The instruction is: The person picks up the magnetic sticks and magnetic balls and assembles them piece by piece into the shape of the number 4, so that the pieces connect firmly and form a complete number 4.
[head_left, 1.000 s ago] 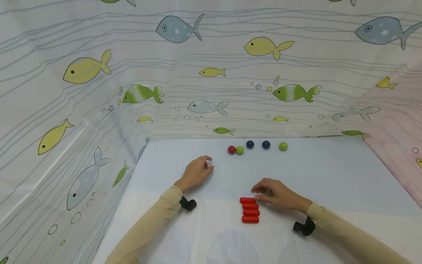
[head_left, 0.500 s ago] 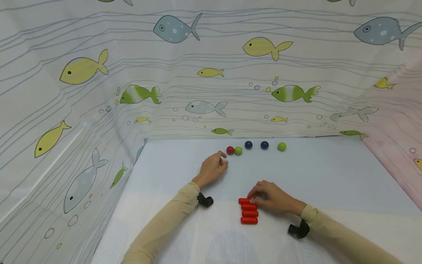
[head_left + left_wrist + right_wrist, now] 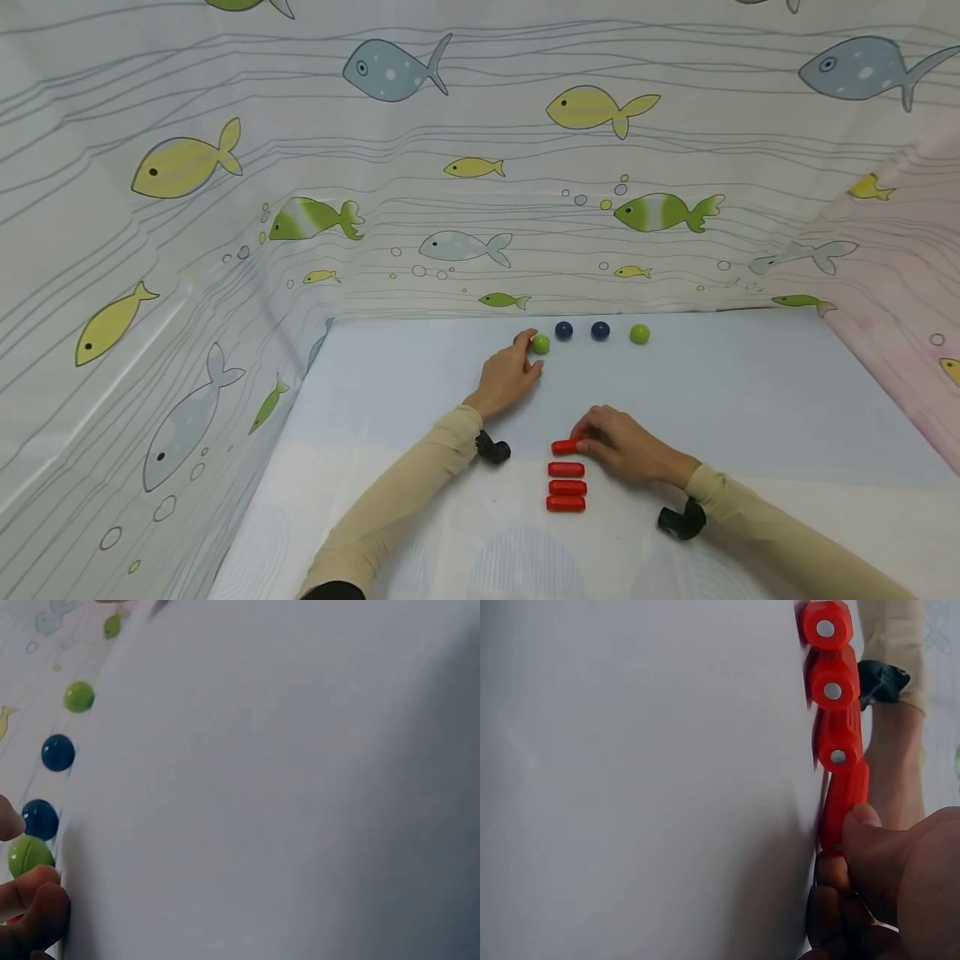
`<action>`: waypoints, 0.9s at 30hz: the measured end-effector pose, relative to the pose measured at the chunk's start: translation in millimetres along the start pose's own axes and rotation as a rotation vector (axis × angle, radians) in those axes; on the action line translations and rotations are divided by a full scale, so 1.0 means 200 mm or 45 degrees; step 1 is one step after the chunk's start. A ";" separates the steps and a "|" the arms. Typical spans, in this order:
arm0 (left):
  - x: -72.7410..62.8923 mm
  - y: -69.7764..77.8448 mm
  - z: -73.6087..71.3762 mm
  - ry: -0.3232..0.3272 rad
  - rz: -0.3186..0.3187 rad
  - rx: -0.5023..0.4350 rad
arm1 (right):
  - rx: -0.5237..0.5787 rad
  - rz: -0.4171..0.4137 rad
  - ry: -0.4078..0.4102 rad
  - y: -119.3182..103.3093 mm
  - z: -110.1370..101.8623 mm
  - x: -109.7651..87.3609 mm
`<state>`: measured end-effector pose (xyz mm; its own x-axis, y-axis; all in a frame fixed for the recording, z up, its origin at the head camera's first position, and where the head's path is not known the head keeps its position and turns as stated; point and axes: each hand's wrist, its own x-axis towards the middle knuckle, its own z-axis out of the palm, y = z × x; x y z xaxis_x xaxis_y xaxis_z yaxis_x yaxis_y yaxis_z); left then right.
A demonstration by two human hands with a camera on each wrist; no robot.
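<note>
My left hand [image 3: 508,382] reaches to the ball row's left end, fingers beside a green ball [image 3: 541,344] and thumb held apart. A red ball [image 3: 15,919] is mostly covered by its fingers [image 3: 43,915] in the left wrist view. Between thumb and fingers, my right hand [image 3: 633,447] pinches the right end of a red stick [image 3: 563,447], the farthest of its column. Nearer me lie three more red sticks, the closest to it being a faceted one [image 3: 566,469] with a silvery dot on its end in the right wrist view.
Two dark blue balls, one left [image 3: 564,331] and one right [image 3: 600,331], and another green ball [image 3: 640,333] continue the row near the table's back edge. Fish-printed sheeting [image 3: 405,200] stands behind and at both sides of the white table [image 3: 750,400].
My left hand has moved right and away from me to the ball row, now covering the red ball. My right hand has taken the farthest stick and shifted it away from the others.
</note>
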<state>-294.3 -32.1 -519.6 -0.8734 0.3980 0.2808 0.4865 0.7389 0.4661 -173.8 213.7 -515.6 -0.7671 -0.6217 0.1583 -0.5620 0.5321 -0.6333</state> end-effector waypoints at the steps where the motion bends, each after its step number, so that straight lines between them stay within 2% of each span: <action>1: 0.01 0.00 0.00 -0.006 -0.001 0.020 | 0.002 0.013 -0.003 0.00 0.00 0.00; 7: 0.06 0.00 0.00 -0.067 -0.009 0.089 | -0.025 0.057 -0.012 0.01 -0.02 0.01; 12: 0.07 -0.01 0.01 -0.113 -0.043 0.125 | -0.030 0.082 -0.006 0.03 -0.03 0.02; 18: 0.07 -0.01 0.01 -0.074 -0.078 0.127 | -0.076 0.075 0.039 0.05 -0.04 0.04; 27: 0.05 -0.01 0.02 -0.081 -0.029 0.093 | -0.050 0.199 0.049 0.10 -0.08 0.06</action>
<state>-303.8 -27.2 -520.1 -0.8851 0.4125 0.2156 0.4654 0.7851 0.4086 -199.7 226.5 -513.9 -0.8571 -0.5074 0.0894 -0.4457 0.6431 -0.6228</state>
